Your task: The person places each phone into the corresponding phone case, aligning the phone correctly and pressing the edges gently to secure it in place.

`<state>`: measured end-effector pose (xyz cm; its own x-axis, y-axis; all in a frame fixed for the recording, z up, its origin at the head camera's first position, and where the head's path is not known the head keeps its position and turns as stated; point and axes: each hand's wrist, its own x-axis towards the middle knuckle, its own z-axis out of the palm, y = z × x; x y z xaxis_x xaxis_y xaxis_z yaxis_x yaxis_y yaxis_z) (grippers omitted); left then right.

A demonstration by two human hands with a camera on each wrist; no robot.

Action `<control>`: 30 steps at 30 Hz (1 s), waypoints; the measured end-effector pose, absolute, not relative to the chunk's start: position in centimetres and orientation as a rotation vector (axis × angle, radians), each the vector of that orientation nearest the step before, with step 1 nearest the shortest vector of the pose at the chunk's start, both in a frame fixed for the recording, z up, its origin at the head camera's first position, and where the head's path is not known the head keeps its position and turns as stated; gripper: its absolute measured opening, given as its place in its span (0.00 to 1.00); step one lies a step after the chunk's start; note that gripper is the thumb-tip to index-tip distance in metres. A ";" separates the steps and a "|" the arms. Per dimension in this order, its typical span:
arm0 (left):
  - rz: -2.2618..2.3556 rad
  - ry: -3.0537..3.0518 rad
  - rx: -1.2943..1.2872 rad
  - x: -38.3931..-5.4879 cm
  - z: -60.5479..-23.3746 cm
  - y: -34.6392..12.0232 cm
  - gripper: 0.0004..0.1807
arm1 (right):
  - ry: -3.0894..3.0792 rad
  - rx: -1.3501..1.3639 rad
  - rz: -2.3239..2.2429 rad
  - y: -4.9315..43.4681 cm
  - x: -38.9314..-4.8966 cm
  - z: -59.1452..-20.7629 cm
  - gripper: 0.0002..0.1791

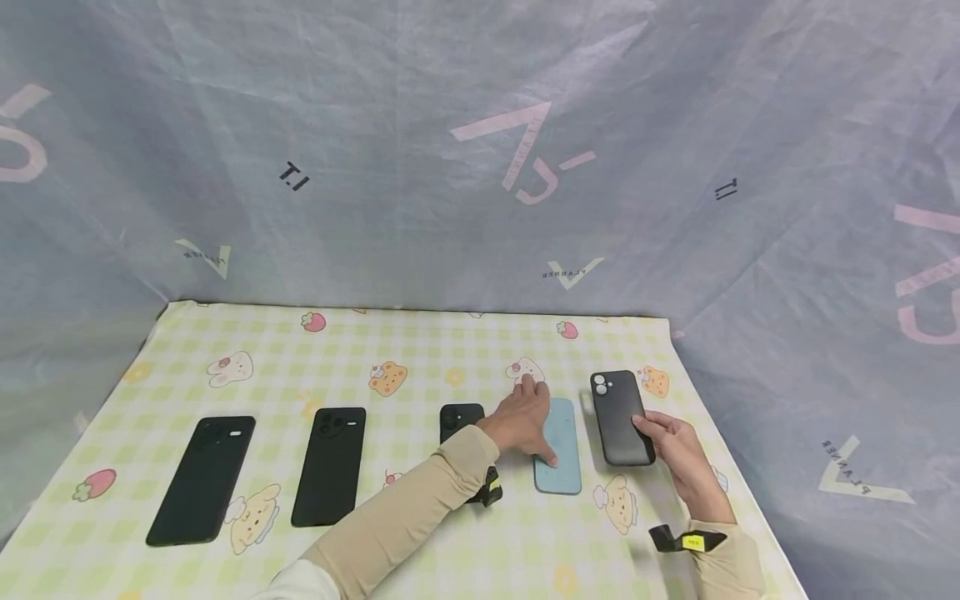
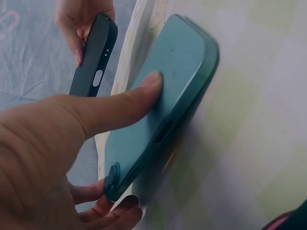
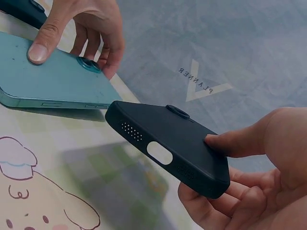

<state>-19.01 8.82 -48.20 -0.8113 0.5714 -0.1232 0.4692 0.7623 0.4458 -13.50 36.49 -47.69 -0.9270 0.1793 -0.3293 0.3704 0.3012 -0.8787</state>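
Note:
My left hand (image 1: 522, 421) holds a teal phone (image 1: 564, 454), its thumb laid across the phone's back and its other fingers at the camera end. In the left wrist view the phone's near long edge stands over the cloth with a shadow beneath it. To the right, my right hand (image 1: 678, 457) grips a black phone case (image 1: 622, 425) by its lower right side, thumb on the back and fingers underneath. The case is tilted above the table; its port cutout and speaker holes show in the right wrist view.
Two black phone-shaped pieces lie at the left, one (image 1: 202, 483) beyond the other (image 1: 330, 467). A third black one (image 1: 461, 415) is partly covered by my left forearm. Below everything spreads a checked tablecloth (image 1: 450, 350); a grey fabric sheet (image 1: 420, 225) hangs behind.

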 end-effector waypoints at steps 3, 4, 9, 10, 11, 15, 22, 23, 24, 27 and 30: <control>0.661 2.703 0.813 -18.9 -48.2 8.7 0.52 | 2.403 0.509 -1.701 36.4 -13.4 -47.4 0.32; 0.687 2.706 0.813 -18.8 -48.2 8.7 0.53 | 2.404 0.507 -1.705 36.4 -13.3 -47.3 0.32; 0.811 2.719 0.817 -18.2 -48.5 8.6 0.59 | 2.400 0.537 -1.719 36.5 -13.3 -47.0 0.32; 0.852 2.709 0.814 -17.9 -48.5 8.5 0.60 | 2.398 0.545 -1.719 36.5 -13.3 -47.0 0.33; 0.884 2.702 0.809 -17.7 -48.4 8.5 0.60 | 2.396 0.552 -1.719 36.5 -13.2 -47.1 0.33; 1.056 2.639 0.787 -16.4 -48.4 8.3 0.59 | 2.396 0.558 -1.723 36.7 -13.2 -47.1 0.33; 1.297 2.506 0.789 -14.5 -49.0 8.2 0.57 | 2.399 0.553 -1.750 36.9 -12.9 -47.3 0.33; 1.314 2.498 0.797 -14.3 -49.1 8.2 0.57 | 2.399 0.552 -1.752 36.9 -12.8 -47.3 0.33; 1.333 2.487 0.803 -14.0 -49.2 8.2 0.57 | 2.401 0.551 -1.753 36.9 -12.8 -47.3 0.33; 1.391 2.453 0.815 -13.4 -49.3 8.0 0.56 | 2.408 0.549 -1.749 36.9 -12.8 -47.3 0.33; 1.453 2.407 0.800 -12.8 -49.4 7.7 0.54 | 2.415 0.544 -1.743 36.9 -12.8 -47.2 0.32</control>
